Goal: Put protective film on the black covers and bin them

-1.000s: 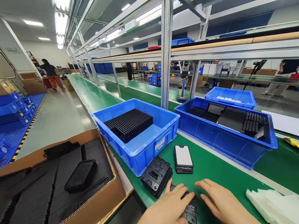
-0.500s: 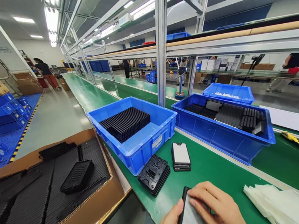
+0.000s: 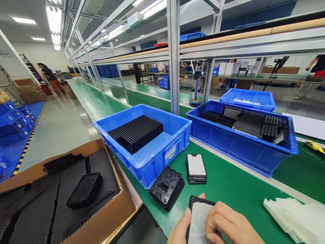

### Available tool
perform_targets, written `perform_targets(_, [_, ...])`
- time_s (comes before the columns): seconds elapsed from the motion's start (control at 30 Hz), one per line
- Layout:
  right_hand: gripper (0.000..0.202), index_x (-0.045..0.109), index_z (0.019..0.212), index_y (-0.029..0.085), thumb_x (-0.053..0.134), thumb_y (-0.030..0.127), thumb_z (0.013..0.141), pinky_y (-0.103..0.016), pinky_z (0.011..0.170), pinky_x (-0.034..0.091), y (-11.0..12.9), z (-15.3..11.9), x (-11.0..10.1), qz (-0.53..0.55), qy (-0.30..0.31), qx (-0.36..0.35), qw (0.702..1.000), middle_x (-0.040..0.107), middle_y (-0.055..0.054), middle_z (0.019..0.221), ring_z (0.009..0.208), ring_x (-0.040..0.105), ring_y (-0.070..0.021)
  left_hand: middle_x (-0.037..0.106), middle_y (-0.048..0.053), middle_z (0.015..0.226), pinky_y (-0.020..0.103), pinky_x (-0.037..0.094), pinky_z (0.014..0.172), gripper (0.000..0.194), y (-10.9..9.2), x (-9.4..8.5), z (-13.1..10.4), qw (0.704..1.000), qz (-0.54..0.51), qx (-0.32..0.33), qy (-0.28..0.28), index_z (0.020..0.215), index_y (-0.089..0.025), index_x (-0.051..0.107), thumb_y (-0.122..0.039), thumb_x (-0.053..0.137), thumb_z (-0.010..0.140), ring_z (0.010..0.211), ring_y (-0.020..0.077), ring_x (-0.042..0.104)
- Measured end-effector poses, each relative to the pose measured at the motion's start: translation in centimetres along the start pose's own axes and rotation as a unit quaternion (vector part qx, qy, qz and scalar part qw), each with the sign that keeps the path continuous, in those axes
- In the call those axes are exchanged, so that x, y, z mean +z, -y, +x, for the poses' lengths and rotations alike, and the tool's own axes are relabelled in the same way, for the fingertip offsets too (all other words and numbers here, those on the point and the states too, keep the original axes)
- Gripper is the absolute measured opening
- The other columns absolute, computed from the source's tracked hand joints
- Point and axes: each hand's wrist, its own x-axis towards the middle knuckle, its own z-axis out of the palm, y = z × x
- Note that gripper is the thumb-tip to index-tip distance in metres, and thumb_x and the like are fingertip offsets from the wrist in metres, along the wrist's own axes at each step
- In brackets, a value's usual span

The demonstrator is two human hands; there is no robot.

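Note:
My left hand (image 3: pixel 177 238) grips a black plastic cover (image 3: pixel 194 199) with a pale grey sheet on its face, thumb along the left edge. The cover is tilted at the bottom of the view. My right hand (image 3: pixel 232 230) lies over its right side, with curled fingers pressed together on the sheet; whether they pinch the sheet's edge is hidden. Just beyond are a stack of black plastic housings (image 3: pixel 166 186) and a small stack of white-faced covers (image 3: pixel 196 166). Crumpled pale sheets (image 3: pixel 307 218) lie right of my right hand.
A blue bin (image 3: pixel 154 168) with a row of black parts stands on the green bench (image 3: pixel 237 192). Another blue bin (image 3: pixel 230 148) holds black parts at right. The cardboard box (image 3: pixel 105 228) at left is full of black housings. A yellow-handled screwdriver (image 3: pixel 317 149) lies right.
The cover has turned to show more of its grey face. My right fingers have moved from its top edge down over the sheet and curled more tightly.

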Motion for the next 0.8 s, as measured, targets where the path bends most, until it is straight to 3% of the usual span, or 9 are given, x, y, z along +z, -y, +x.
perform_targets(0.07, [0.011,0.054,0.091,0.018,0.045,0.018,0.095,-0.023,0.062,0.050,-0.3,-0.1,0.1,-0.018,-0.042,0.009,0.999,0.058,-0.004,0.082,0.074,0.058,-0.0134,0.070,0.008,0.108,0.038,0.053,0.079,0.054,-0.4,0.2,0.0,0.996,-0.067,-0.051,0.003,0.135,-0.026,0.050,-0.054,0.048,0.089,0.093,0.0246,0.067])
perform_targets(0.13, [0.011,0.057,0.101,0.017,0.048,0.016,0.094,-0.023,0.067,0.051,-0.7,-0.2,0.5,-0.066,-0.091,0.006,0.994,0.059,-0.007,0.090,0.081,0.058,-0.0144,0.071,0.010,0.098,0.033,0.053,0.070,0.052,-0.2,0.2,-0.1,0.994,-0.063,-0.084,-0.004,0.125,-0.018,0.058,-0.054,0.052,0.088,0.082,0.0220,0.068])
perform_targets(0.27, [0.013,0.058,0.091,0.017,0.046,0.014,0.095,-0.026,0.068,0.053,-1.4,-0.2,1.2,-0.145,-0.149,-0.025,0.978,0.059,-0.009,0.095,0.082,0.057,-0.0157,0.071,0.013,0.090,0.036,0.051,0.077,0.051,1.0,-0.1,0.1,0.998,-0.029,-0.051,-0.013,0.105,-0.007,0.067,-0.052,0.064,0.081,0.082,0.0242,0.066])
perform_targets(0.47, [0.026,0.046,0.082,0.020,0.031,0.026,0.102,-0.037,0.094,0.052,-0.5,0.2,0.7,-0.030,-0.015,-0.051,0.998,0.066,-0.007,0.102,0.113,0.057,-0.0189,0.072,0.008,0.098,0.035,0.052,0.079,0.056,-1.2,0.8,0.8,0.987,-0.147,-0.025,-0.063,0.135,-0.020,0.048,-0.050,0.052,0.089,0.083,0.0219,0.068])
perform_targets(0.6, [0.027,0.040,0.084,0.023,0.024,0.030,0.104,-0.033,0.099,0.050,0.5,0.4,0.5,0.135,-0.031,-0.086,0.987,0.069,0.004,0.078,0.073,0.067,-0.0065,0.071,0.016,0.104,0.033,0.053,0.076,0.058,-4.8,1.1,0.3,0.975,-0.189,0.016,-0.116,0.138,-0.009,0.044,-0.047,0.042,0.094,0.086,0.0231,0.068])
perform_targets(0.67, [0.025,0.040,0.086,0.024,0.025,0.032,0.104,-0.027,0.078,0.057,-0.3,-0.5,-1.0,0.160,-0.135,-0.003,0.978,0.062,0.005,0.065,0.063,0.065,-0.0084,0.070,0.016,0.108,0.038,0.054,0.078,0.056,-6.3,0.5,0.0,0.974,-0.165,0.077,-0.134,0.143,-0.015,0.036,-0.044,0.039,0.095,0.091,0.0246,0.068])
perform_targets(0.73, [0.020,0.045,0.090,0.024,0.033,0.036,0.102,-0.024,0.057,0.055,-2.6,-2.7,-3.9,0.097,-0.216,0.160,0.958,0.059,0.002,0.061,0.061,0.064,-0.0133,0.069,0.013,0.113,0.044,0.053,0.081,0.055,-7.6,-0.5,-0.4,0.971,-0.117,0.130,-0.163,0.147,-0.027,0.027,-0.043,0.038,0.096,0.096,0.0254,0.067])
perform_targets(0.77, [0.019,0.048,0.092,0.024,0.039,0.040,0.099,-0.024,0.049,0.052,-4.4,-4.4,-5.6,0.019,-0.229,0.246,0.942,0.060,0.000,0.064,0.058,0.064,-0.0149,0.068,0.012,0.117,0.046,0.052,0.085,0.056,-8.1,-1.1,-0.5,0.970,-0.088,0.145,-0.176,0.147,-0.029,0.026,-0.043,0.039,0.095,0.100,0.0258,0.066])
perform_targets(0.8, [0.026,0.052,0.096,0.025,0.044,0.049,0.094,-0.025,0.042,0.049,-6.5,-6.4,-7.2,-0.057,-0.178,0.316,0.930,0.063,-0.005,0.070,0.056,0.063,-0.0172,0.066,0.011,0.121,0.047,0.050,0.090,0.057,-8.6,-1.8,-0.6,0.970,-0.050,0.150,-0.185,0.147,-0.028,0.027,-0.044,0.041,0.094,0.106,0.0261,0.063])
